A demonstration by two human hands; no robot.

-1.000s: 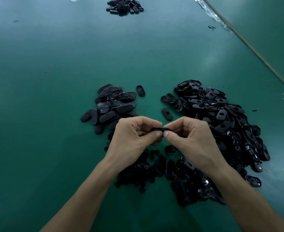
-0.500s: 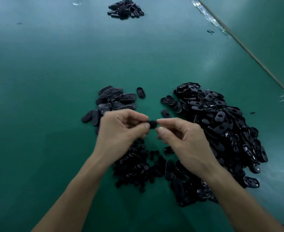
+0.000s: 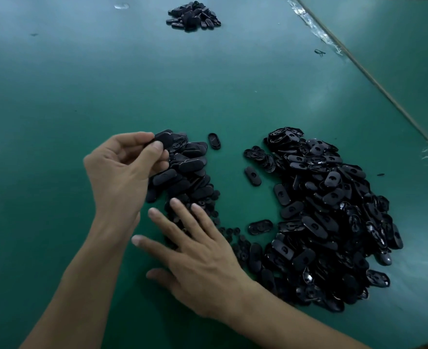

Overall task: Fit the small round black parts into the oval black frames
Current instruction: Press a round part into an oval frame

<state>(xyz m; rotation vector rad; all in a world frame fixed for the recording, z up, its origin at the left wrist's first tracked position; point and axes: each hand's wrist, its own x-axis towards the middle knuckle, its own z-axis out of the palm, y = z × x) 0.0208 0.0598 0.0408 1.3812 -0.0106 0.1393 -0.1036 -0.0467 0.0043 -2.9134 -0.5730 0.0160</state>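
Left hand [image 3: 122, 172] pinches one oval frame [image 3: 163, 140] by its edge, thumb against fingertips — light, stiff plastic, probably slick. Right hand [image 3: 195, 250] fingers straight, holding nothing — small round parts [image 3: 233, 230] just beside them.

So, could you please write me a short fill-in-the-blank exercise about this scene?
The left hand pinches ____ oval frame.
The right hand holds ____, its fingers straight.
The largest pile lies to the ____ of both hands.
The table is ____.
Missing words: one; nothing; right; green.
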